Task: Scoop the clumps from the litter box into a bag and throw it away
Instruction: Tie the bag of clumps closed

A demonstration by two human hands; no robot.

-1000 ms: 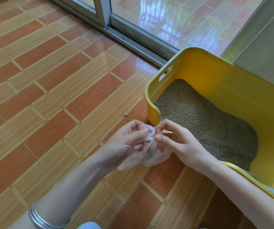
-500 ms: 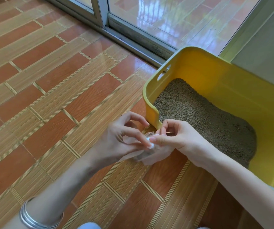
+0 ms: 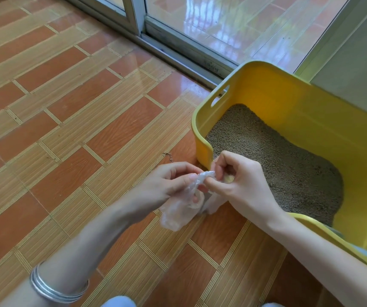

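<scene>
Clear plastic bag [image 3: 179,212] pinched between left hand [image 3: 167,187] and right hand [image 3: 233,180], grips clamped on its neck.

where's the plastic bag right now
In the head view, the plastic bag hangs low centre, pinched between the left hand and right hand, just off the yellow litter box near corner.
</scene>
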